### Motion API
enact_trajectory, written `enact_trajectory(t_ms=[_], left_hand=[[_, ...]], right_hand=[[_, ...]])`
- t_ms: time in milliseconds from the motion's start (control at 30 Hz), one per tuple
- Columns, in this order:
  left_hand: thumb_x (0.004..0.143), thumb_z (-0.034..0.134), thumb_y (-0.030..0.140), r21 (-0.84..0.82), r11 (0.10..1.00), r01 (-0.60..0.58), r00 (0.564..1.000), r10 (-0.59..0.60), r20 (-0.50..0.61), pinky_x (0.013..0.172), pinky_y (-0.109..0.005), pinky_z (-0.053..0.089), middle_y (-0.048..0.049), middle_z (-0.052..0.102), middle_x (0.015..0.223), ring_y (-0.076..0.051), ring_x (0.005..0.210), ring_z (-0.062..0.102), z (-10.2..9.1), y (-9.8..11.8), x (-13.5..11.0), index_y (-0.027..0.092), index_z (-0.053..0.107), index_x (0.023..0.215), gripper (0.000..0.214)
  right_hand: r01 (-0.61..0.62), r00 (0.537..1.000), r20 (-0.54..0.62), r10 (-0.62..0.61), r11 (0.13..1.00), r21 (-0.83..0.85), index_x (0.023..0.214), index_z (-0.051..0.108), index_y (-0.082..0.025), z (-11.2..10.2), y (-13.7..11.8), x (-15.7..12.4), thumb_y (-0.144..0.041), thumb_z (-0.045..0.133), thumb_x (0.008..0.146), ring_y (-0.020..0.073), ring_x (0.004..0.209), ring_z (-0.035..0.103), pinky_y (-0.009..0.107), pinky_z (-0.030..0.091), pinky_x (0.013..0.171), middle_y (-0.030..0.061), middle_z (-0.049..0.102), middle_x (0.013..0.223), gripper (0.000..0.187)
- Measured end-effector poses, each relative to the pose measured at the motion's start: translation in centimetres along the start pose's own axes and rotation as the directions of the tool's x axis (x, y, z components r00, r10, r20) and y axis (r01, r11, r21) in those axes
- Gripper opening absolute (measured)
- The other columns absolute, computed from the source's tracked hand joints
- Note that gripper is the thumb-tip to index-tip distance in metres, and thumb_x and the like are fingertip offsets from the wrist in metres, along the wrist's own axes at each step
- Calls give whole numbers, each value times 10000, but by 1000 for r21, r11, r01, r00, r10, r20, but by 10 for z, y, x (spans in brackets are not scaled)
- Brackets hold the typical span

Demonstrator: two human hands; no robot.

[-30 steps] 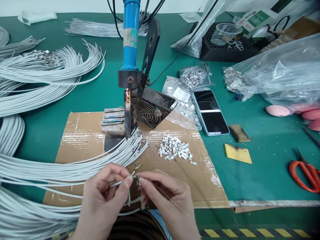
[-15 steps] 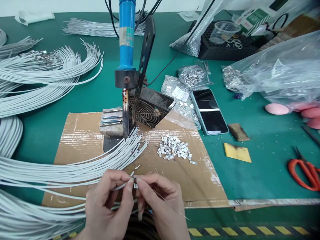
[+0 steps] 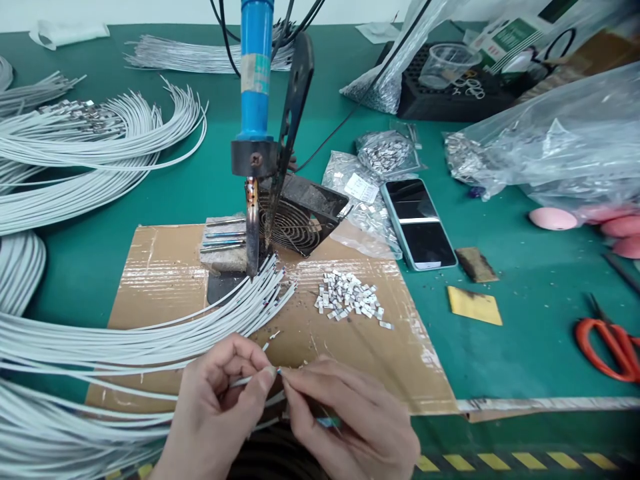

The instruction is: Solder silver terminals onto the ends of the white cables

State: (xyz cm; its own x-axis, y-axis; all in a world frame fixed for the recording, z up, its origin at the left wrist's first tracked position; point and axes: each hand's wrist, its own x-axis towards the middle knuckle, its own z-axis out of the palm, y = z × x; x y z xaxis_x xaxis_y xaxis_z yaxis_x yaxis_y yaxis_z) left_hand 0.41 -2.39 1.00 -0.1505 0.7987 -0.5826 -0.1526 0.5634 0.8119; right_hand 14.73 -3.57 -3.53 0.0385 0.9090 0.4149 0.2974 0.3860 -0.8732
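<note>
A white cable [image 3: 241, 382] is pinched between the thumb and forefinger of my left hand [image 3: 225, 400], close to its tip. The fingertips of my right hand [image 3: 355, 417] are closed on that cable's small tip, so both hands meet just above the cardboard's front part. Part of the tip is hidden by the fingers. Behind my hands lies a thick bundle of white cables [image 3: 200, 337], its dark and coloured ends fanned out under a blue soldering iron [image 3: 255, 93]. Small white metallic pieces [image 3: 347, 297] form a loose pile on the cardboard sheet [image 3: 360, 373].
The iron hangs in a stand beside a small black fan [image 3: 300, 220]. A phone [image 3: 420, 223], a yellow sponge [image 3: 475, 305] and red-handled scissors [image 3: 607, 347] lie to the right. Coiled cables [image 3: 75, 160] fill the left side; plastic bags [image 3: 555, 140] stand at the right back.
My right hand has shifted right and turned flatter, its fingers still at the cable tip. My left hand has moved slightly right. The small white piece seen below the fingertips no longer shows.
</note>
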Motion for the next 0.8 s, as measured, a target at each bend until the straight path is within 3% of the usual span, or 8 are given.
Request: enact_trajectory(t_ms=[67,133,267,333,400,467,600,800], left_hand=[[652,897,279,4,1000,-6,1000,6,-24,488,-152,286,57,561,521,-58,492,381,-2,1,2,150,697,664,238],[662,897,278,4,999,-44,996,44,-73,477,-147,260,69,539,525,-56,494,344,-6,1,5,158,699,686,232],[708,882,271,29,993,-111,990,113,-80,484,-150,293,57,562,537,-74,517,389,-12,0,9,176,708,700,198],[717,875,265,55,992,-115,992,118,-53,507,-152,344,34,618,586,-84,547,458,-11,1,8,182,714,691,184],[705,875,257,66,991,-116,992,119,-45,542,-147,398,9,692,685,-92,594,532,-8,2,6,188,720,680,171],[695,870,246,65,991,-115,992,118,-42,572,-137,443,0,729,746,-96,625,591,-4,4,5,194,723,669,158],[703,845,230,81,987,-140,989,143,-31,623,-117,493,2,752,753,-104,670,670,-2,6,3,207,730,653,127],[698,829,200,130,976,-176,984,179,-11,537,-127,444,4,745,746,-105,643,648,-4,4,7,220,731,649,111]], right_hand=[[-100,994,-45,102,993,58,965,861,-308,-8,-1,2,-10,758,788,148,516,686,253,587,523,-6,781,683,362],[-261,955,-102,279,952,161,916,876,-319,-14,-3,3,-48,776,807,130,516,678,215,564,492,-13,769,674,309],[-538,779,-95,619,740,404,853,880,-311,-19,-6,8,-167,814,837,87,501,657,141,564,484,-29,735,645,159],[-608,698,-54,714,631,482,834,868,-292,-16,-7,10,-228,851,827,87,495,657,137,575,492,-29,734,623,67],[-641,661,-13,750,573,510,807,855,-278,-10,-7,13,-261,878,814,90,497,660,139,580,507,-26,733,599,30],[-642,677,25,735,575,507,780,849,-274,-5,-8,15,-267,878,815,84,509,658,137,573,525,-28,720,601,46],[-598,769,94,633,659,457,794,866,-286,1,-8,20,-237,842,836,68,548,635,141,531,532,-20,724,722,69],[-545,835,159,527,748,379,861,894,-320,0,-3,24,-184,817,859,101,604,618,182,507,545,1,742,757,156]])
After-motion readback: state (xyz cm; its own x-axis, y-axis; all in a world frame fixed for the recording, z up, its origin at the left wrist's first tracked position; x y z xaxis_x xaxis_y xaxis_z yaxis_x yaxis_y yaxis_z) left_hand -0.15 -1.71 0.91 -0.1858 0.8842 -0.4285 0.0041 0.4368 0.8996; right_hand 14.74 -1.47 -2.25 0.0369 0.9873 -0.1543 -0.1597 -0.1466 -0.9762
